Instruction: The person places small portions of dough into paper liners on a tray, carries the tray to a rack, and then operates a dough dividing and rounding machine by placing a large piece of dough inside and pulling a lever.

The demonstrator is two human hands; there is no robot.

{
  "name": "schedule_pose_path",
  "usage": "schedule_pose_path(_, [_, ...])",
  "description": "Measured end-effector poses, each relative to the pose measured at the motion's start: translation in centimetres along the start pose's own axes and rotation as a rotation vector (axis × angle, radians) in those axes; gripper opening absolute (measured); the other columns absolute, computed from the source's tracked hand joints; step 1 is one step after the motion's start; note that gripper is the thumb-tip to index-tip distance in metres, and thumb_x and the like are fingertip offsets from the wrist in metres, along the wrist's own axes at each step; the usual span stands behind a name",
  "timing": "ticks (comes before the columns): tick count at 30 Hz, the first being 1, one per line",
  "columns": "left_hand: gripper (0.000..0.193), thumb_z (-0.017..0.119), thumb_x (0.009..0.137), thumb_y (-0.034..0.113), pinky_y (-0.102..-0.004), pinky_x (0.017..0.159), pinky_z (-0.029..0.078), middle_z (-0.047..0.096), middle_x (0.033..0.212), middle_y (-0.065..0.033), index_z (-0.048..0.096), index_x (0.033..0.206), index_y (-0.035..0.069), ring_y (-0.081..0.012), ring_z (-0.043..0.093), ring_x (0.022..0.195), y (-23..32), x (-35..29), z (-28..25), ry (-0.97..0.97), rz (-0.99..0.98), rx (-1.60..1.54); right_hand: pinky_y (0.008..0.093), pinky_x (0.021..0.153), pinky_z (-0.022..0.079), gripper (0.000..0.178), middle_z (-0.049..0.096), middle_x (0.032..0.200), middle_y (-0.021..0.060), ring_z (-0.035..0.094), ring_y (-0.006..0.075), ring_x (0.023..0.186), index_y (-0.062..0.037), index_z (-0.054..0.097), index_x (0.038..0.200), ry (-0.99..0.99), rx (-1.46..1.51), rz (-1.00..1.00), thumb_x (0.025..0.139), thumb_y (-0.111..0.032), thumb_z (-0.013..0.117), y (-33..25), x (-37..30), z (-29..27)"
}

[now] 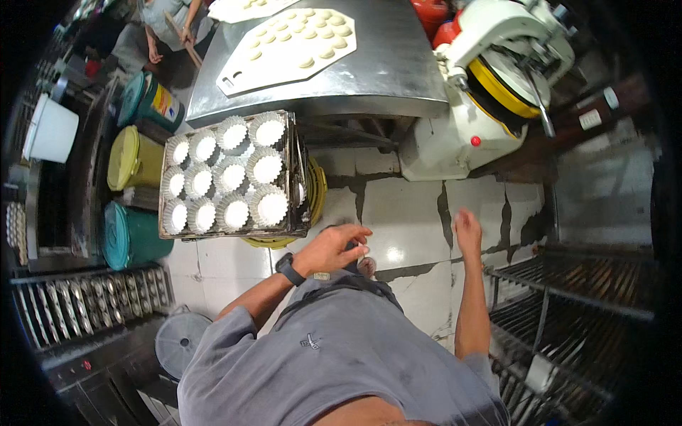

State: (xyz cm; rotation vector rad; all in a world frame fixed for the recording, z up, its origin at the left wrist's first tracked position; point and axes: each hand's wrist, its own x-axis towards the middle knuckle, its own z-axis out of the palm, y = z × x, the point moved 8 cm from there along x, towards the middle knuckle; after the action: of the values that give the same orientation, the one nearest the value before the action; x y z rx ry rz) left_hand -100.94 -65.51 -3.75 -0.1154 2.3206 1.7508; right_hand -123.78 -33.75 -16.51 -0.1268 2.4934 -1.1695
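My left hand [334, 248], with a dark watch on its wrist, is in front of my waist. Its fingers are partly bent with the thumb apart, and I see nothing in them. Off to the right hangs my right hand [467, 231] over the tiled floor, slightly blurred, its fingers turned mostly out of sight. Nearest to the left hand is a stack of dark metal trays [234, 237]. On the top tray stand several fluted metal tins [232, 173] that look white inside. Neither hand touches the trays.
A steel table [398, 71] bears a white board [245, 79] with pale dough rounds. A mixer-like machine [440, 142] stands at right, above a metal rack [582, 284]. Lidded buckets [124, 238] line the left. Another person [170, 28] holds a stick at far left.
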Motion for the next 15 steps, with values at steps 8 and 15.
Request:
schedule_pose_path(8, [0.035,0.071,0.094,0.021,-0.0382,0.085,0.054,0.069,0.112,-0.0141,0.064,0.125,0.004,-0.0304,0.068,0.101,-0.8,9.8,-17.2,0.406,0.09,0.1,0.0371,0.092,0.052,0.034,0.07,0.114,0.0171,0.068,0.0271,0.102,-0.001,0.065,0.126,-0.327,-0.174,-0.577,0.094,-0.014,0.065,-33.3,16.8,14.8])
schedule_pose_path(15, [0.036,0.072,0.093,0.02,-0.04,0.08,0.054,0.068,0.108,-0.0142,0.063,0.125,0.005,-0.0332,0.067,0.098,1.7,16.4,-27.3,0.479,0.022,0.261,0.0448,0.106,0.045,0.052,0.058,0.137,0.0232,0.054,0.0395,0.126,0.0028,0.051,0.139,-0.374,-0.409,-1.344,0.088,-0.005,0.06,-49.0,27.5,29.0])
